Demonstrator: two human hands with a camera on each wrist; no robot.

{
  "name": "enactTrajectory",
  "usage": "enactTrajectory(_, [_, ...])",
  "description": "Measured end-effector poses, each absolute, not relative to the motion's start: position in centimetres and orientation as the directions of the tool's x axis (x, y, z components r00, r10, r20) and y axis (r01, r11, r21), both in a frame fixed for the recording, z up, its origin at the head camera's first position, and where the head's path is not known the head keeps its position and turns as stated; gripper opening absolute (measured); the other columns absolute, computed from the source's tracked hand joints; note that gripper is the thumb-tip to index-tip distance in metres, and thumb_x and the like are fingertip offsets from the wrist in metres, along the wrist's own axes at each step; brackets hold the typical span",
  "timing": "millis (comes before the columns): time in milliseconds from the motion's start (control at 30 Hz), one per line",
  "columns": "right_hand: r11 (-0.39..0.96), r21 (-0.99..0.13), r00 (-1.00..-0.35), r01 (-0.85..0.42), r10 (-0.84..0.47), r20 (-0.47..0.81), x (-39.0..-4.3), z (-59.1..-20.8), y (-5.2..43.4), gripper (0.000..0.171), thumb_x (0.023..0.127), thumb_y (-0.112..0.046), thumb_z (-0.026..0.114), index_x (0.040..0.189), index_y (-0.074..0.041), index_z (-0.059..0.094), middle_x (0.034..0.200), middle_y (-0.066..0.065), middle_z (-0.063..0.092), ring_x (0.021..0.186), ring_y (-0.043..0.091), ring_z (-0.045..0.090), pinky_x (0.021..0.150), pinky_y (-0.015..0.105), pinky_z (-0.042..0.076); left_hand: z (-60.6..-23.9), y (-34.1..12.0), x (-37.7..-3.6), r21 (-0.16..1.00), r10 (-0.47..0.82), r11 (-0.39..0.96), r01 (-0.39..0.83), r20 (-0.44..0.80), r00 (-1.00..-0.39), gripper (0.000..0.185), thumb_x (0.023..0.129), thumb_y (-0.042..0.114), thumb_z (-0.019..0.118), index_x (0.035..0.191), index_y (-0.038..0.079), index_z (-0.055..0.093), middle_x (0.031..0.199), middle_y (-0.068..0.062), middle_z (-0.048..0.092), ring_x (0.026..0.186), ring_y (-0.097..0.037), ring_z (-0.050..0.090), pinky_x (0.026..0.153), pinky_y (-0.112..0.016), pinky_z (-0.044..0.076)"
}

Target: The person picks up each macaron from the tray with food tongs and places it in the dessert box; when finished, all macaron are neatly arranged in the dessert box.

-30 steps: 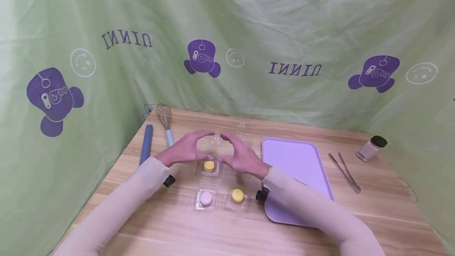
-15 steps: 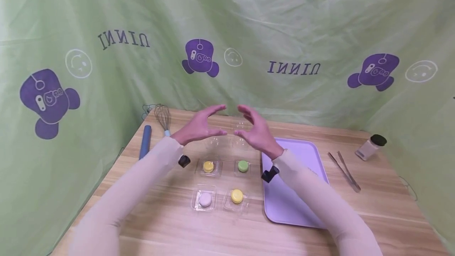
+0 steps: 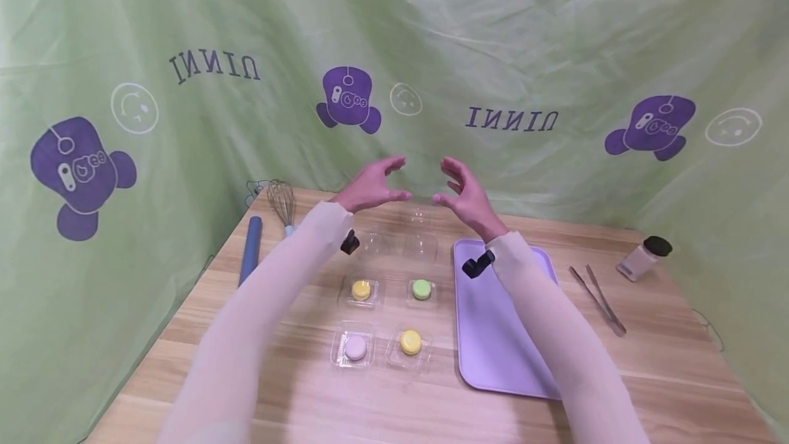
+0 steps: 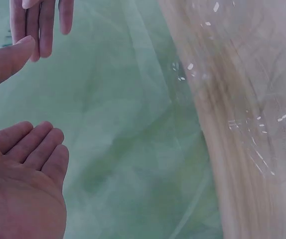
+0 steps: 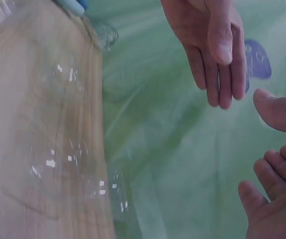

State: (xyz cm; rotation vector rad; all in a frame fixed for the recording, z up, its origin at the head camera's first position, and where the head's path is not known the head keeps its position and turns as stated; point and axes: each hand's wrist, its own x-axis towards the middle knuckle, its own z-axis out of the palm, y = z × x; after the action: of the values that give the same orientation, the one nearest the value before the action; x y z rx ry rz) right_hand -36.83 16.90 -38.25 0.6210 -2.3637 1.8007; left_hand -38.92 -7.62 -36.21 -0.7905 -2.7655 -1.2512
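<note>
Backdrop [image 3: 524, 33] green, purple prints; tray [image 3: 493, 334] lilac; macarons yellow [image 3: 360, 289], green [image 3: 421, 288], lilac [image 3: 355, 347].

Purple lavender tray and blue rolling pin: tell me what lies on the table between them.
In the head view, between the purple lavender tray and blue rolling pin lie four macarons in clear plastic cases: two yellow, one green, one lilac.

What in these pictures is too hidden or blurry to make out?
- Clear lids, head view: transparent, outlines faint, number unclear.
- Shaker jar, head view: contents too small to tell.
- Wrist views: the table is blurred; the macarons are out of frame.
- Whisk: handle partly behind the left sleeve.
</note>
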Motion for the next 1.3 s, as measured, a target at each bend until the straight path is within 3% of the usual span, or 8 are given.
enactTrajectory(400, [0.297, -0.933, -0.963, -0.204, -0.235, 0.136, -40.5, -41.5, 18.8, 0.083, 0.088, 0.006, 0.069, 0.158, -0.001, 0.025, 0.165, 0.018, 0.032, 0.153, 0.035, 0.033, 0.126, 0.047, 0.034, -39.8, -6.5, -41.8, 0.717, 0.433, 0.624, 0.31, 0.013, -0.902, 0.095, 0.083, 0.029, 0.082, 0.158, 0.004, 0.029, 0.164, -0.012, 0.036, 0.151, -0.029, 0.038, 0.128, -0.042, 0.03])
enactTrajectory(767, [0.497, -0.866, -0.959, -0.062, -0.271, -0.087, -41.4, -44.0, 18.2, 0.08, 0.09, -0.001, 0.067, 0.159, -0.005, 0.026, 0.163, 0.017, 0.035, 0.151, 0.036, 0.035, 0.126, 0.05, 0.032, -41.7, -6.4, -42.2, 0.694, 0.416, 0.683, 0.228, -0.113, -0.902, 0.086, 0.088, 0.012, 0.075, 0.158, -0.001, 0.026, 0.164, -0.02, 0.034, 0.15, -0.037, 0.037, 0.125, -0.048, 0.035])
enactTrajectory(1067, [0.516, -0.857, -0.944, 0.004, -0.281, -0.173, -41.5, -44.9, 17.6, 0.079, 0.091, 0.002, 0.065, 0.159, -0.004, 0.025, 0.16, 0.023, 0.038, 0.148, 0.039, 0.038, 0.124, 0.051, 0.036, -42.3, -5.6, -42.4, 0.593, 0.417, 0.767, 0.246, -0.168, -0.893, 0.084, 0.089, 0.014, 0.075, 0.157, 0.0, 0.029, 0.161, -0.019, 0.039, 0.149, -0.036, 0.04, 0.126, -0.046, 0.034])
enactTrajectory(1300, [0.529, -0.849, -0.942, 0.012, -0.278, -0.186, -41.4, -45.4, 17.0, 0.081, 0.089, 0.005, 0.064, 0.159, -0.003, 0.024, 0.158, 0.025, 0.04, 0.144, 0.04, 0.044, 0.118, 0.049, 0.045, -43.1, -4.5, -42.3, 0.492, 0.439, 0.815, 0.305, -0.182, -0.88, 0.075, 0.088, 0.013, 0.072, 0.153, -0.002, 0.037, 0.154, -0.021, 0.049, 0.143, -0.036, 0.048, 0.122, -0.043, 0.041])
